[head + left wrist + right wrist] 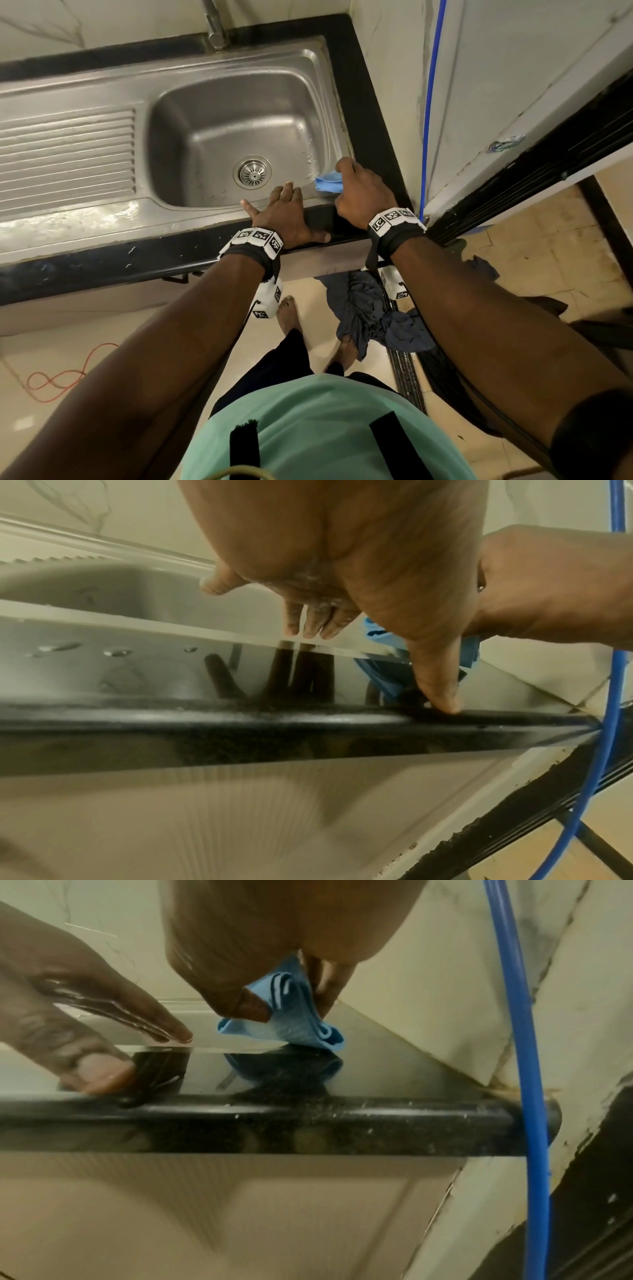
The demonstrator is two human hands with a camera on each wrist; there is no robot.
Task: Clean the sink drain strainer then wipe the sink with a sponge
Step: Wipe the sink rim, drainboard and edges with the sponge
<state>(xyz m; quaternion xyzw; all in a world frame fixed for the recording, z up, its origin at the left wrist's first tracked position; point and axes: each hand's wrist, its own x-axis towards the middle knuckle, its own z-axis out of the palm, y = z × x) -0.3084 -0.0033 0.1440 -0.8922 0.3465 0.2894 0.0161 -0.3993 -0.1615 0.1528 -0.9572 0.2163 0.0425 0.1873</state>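
Note:
A steel sink [239, 102] has a round drain strainer [252, 171] seated in its basin floor. My right hand [359, 192] pinches a folded blue sponge cloth [329, 181] [291, 1026] and holds it against the sink's front right rim, by the corner. My left hand [284, 212] rests flat with spread, straight fingers on the sink's front rim, its thumb [441, 685] on the black counter edge [240, 718]. The blue cloth [377, 634] shows just beyond that thumb. The left fingers [143, 1015] look wet.
The faucet [214, 27] stands behind the basin; a ribbed drainboard [68, 154] lies to the left with water near its front. A blue hose [430, 102] runs down the right wall. A dark cloth [370, 315] and an orange cord [61, 377] lie on the floor.

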